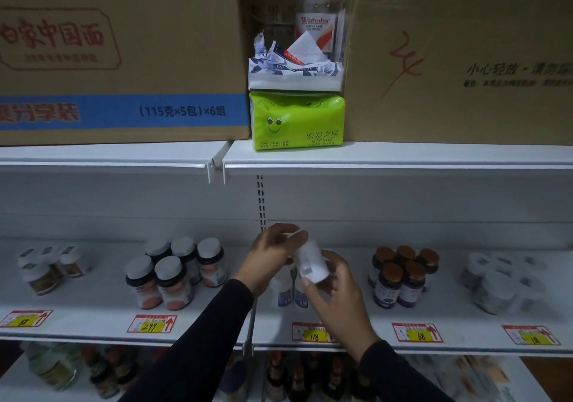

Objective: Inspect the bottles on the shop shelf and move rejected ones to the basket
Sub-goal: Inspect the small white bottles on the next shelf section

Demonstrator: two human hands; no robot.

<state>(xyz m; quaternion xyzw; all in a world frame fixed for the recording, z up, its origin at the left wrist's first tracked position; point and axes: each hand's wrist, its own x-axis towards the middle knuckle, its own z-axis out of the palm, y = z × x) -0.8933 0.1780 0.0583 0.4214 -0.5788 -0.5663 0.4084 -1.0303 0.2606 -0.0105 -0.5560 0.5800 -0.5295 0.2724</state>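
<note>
Both hands were on one small white plastic bottle [311,262], lifted clear of the white metal shelf [217,305] and tipped so we could read its label. Our left hand [273,254] curled its fingers round the cap end, while our right hand [336,293] pinched the base. Its white-bottle siblings [284,288] stood just below, probably next. No basket in view.

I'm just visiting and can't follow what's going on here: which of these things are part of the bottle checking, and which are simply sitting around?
Part of the job:
- white bottle, tilted, held by the left hand and right hand
- white-capped bottles on the shelf
- gold-capped bottles
- price tags

Just sitting around:
- green tissue pack
- opened tissue pack
- water bottle
- cardboard boxes

No basket is in view.
</note>
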